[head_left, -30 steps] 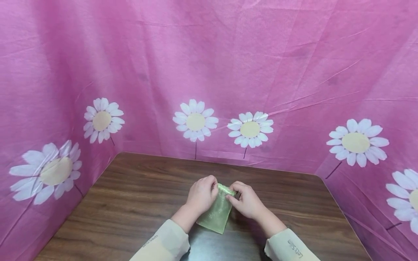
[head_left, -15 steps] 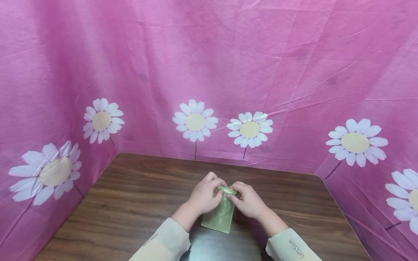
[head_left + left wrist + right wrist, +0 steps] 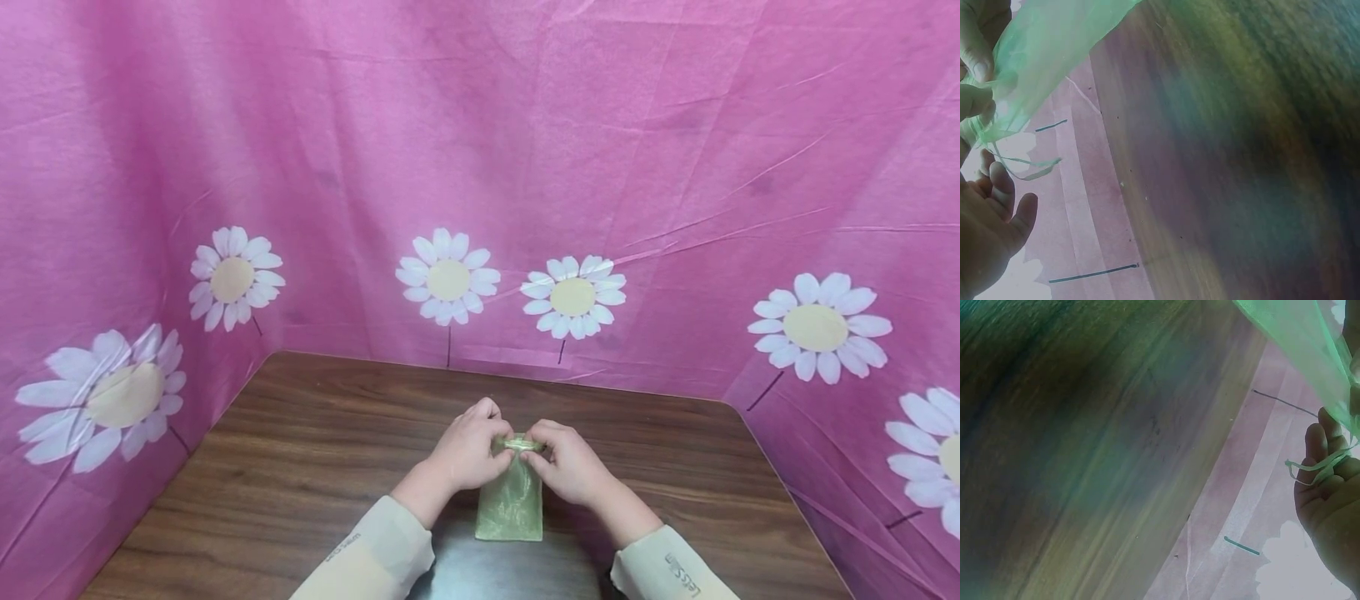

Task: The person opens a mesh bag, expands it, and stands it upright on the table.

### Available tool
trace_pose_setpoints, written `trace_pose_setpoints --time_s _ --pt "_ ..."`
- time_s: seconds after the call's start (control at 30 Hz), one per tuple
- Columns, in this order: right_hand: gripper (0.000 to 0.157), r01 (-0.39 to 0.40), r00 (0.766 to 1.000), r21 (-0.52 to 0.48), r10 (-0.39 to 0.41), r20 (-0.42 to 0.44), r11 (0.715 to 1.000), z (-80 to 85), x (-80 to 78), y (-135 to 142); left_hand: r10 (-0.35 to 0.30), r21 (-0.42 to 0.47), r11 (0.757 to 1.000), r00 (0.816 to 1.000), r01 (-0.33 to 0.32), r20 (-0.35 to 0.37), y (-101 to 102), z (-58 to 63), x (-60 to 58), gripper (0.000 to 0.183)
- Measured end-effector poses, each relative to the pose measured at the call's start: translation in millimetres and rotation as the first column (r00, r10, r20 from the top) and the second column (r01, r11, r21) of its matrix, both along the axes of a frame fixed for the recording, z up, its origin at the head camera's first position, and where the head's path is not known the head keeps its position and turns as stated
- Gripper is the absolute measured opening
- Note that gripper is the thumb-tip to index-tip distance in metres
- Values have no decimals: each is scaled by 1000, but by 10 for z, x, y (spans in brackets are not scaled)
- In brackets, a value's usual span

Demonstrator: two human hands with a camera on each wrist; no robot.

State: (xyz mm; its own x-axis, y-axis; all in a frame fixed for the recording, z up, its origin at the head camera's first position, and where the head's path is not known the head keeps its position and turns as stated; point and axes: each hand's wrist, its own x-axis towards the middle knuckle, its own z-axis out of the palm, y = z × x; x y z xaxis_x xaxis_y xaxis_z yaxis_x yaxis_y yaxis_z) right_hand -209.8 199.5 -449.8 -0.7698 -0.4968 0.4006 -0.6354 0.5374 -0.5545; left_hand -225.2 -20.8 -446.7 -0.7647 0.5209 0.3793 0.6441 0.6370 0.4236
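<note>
A sheer green drawstring pouch (image 3: 512, 504) hangs between both hands over the table, its mouth up and its flat body toward me. My left hand (image 3: 468, 446) pinches the gathered top edge from the left, thumb in front. From the right, my right hand (image 3: 570, 462) pinches the same edge with thumb and forefinger. In the left wrist view the pouch (image 3: 1054, 50) stretches up from the fingers, and a loop of thin ribbon (image 3: 1032, 169) dangles below its mouth. Another ribbon loop (image 3: 1310, 469) shows beside the right fingers in the right wrist view.
A brown wood-grain table (image 3: 337, 433) lies beneath the hands. Pink cloth (image 3: 480, 125) printed with white daisies hangs round its back and sides. Light sleeves (image 3: 382, 550) cover both forearms.
The pouch has swung from a slant to hanging straight, its lower end moving right. My left hand has shifted its fingers along the top edge toward the right hand, which has barely moved.
</note>
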Motion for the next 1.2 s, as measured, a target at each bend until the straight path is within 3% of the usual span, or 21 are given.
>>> trace_pose_setpoints --time_s 0.47,0.97,1.2 --pt "16 26 1000 15 -26 1 1000 32 27 7 41 -72 997 999 -38 33 -10 7 14 11" --pt "12 41 998 37 -43 56 998 -16 21 68 40 -102 994 999 -38 18 -29 8 11 13" --pt "16 46 998 47 -48 34 998 -29 23 78 40 -111 993 999 -39 8 -45 -9 23 14"
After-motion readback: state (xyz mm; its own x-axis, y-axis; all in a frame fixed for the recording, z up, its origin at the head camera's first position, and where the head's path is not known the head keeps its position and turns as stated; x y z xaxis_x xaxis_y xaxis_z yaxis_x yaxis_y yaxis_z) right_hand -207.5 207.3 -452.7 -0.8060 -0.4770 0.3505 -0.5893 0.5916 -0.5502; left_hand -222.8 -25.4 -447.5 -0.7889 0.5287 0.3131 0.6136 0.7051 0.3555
